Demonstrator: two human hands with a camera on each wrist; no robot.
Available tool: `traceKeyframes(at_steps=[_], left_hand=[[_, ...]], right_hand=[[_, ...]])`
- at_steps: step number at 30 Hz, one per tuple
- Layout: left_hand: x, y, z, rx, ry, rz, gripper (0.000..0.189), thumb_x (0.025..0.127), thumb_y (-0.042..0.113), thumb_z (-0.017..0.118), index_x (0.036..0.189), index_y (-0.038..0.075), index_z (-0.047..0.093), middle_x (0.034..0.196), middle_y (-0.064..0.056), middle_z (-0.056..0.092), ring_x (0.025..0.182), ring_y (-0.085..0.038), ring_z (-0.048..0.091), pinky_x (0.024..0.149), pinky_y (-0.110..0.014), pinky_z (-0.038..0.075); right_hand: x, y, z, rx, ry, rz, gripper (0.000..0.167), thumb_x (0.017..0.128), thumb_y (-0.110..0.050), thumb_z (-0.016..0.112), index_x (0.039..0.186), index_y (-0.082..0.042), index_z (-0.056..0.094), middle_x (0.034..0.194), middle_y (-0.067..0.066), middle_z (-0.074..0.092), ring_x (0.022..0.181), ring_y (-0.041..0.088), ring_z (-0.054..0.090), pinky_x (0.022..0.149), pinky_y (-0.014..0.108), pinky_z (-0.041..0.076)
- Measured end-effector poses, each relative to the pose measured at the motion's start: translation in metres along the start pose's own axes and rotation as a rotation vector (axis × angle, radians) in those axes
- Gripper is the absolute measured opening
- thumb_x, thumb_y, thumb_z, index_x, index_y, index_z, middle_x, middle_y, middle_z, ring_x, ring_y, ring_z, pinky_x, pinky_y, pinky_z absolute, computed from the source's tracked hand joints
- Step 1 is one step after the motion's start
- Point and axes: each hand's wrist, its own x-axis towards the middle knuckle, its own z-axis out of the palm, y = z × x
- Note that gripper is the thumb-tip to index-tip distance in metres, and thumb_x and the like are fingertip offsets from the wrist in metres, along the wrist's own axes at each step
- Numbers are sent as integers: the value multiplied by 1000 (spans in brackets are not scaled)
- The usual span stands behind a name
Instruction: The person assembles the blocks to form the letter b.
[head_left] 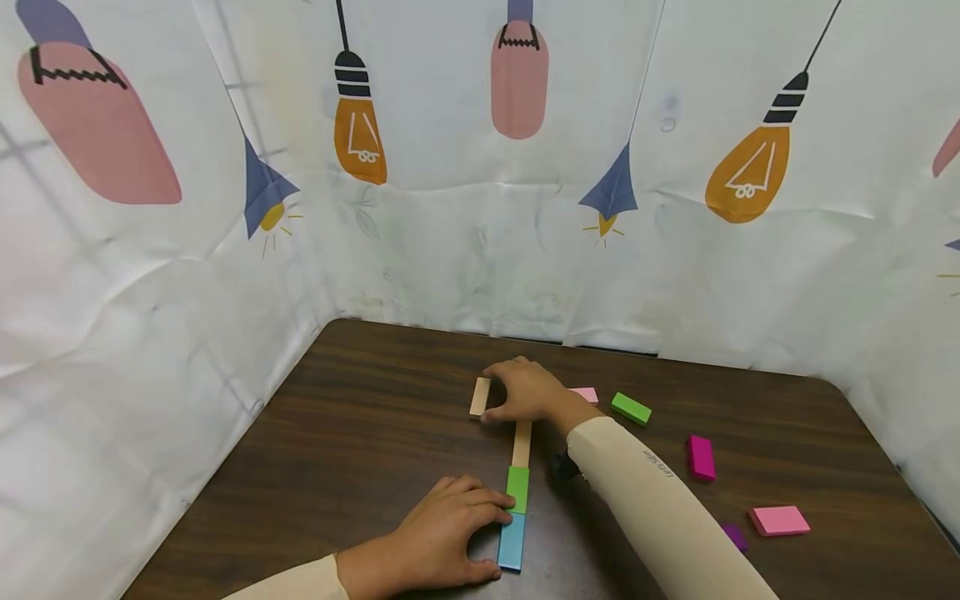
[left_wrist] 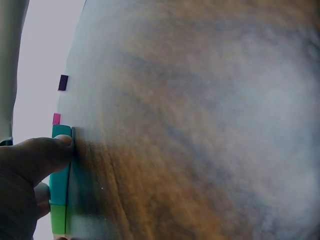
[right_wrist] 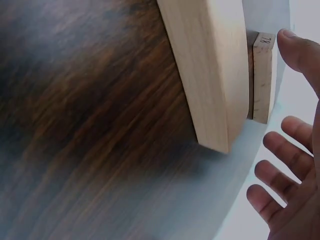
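Observation:
A row of blocks runs away from me on the dark table: a blue block (head_left: 512, 543) at the near end, then a green block (head_left: 517, 488), then a plain wooden block (head_left: 522, 444). My left hand (head_left: 442, 533) rests at the left side of the row, fingertips touching near the blue-green joint. In the left wrist view its thumb (left_wrist: 60, 142) lies against the blue block. My right hand (head_left: 528, 390) is spread around a separate plain wooden block (head_left: 480, 397); the right wrist view shows a gap between fingers and this numbered block (right_wrist: 263, 77). My right hand hides the row's far end.
Right of the row lie loose blocks: a pink one (head_left: 585, 395) partly behind my right hand, a green one (head_left: 631, 409), a magenta one (head_left: 701, 457), another pink one (head_left: 780, 521), and a purple one (head_left: 735, 537) partly hidden by my right sleeve. A printed curtain (head_left: 465, 250) stands behind the table.

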Motion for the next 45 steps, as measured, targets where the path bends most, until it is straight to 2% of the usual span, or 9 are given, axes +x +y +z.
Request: traceKeyframes(at_steps=[14,21,34,45], left_hand=[[1,-1,-1,-14,-20,-2,49,87,54,77,126,25,70,141,16,56,118,-8,52,93,-38,45],[1,-1,-2,-23,-27,-8,48,87,54,77,126,25,70,141,16,56,118,-8,52,93,-38,45],[1,0,-1,-13,-19,-10,49,87,53,78,125,25,71,140,16,57,118,-8,52,93,-38,45],[1,1,-1,-6,-2,-14,48,84,52,80,122,24,72,138,16,58,117,-8,53,94,-37,45]], right_hand=[[6,-6,7,-53,-3,0,68,82,-58,79,138,-23,63,135,-4,63,130,25,50,113,46,35],[5,-9,5,-47,22,1,60,85,-53,78,135,-23,64,134,-2,64,134,25,48,114,47,32],[-8,13,-3,-40,71,-9,54,86,-54,76,131,-26,67,135,-6,63,136,25,47,113,48,34],[-30,33,-13,-16,67,25,53,87,-51,77,132,-24,67,135,-5,63,139,27,44,117,53,27]])
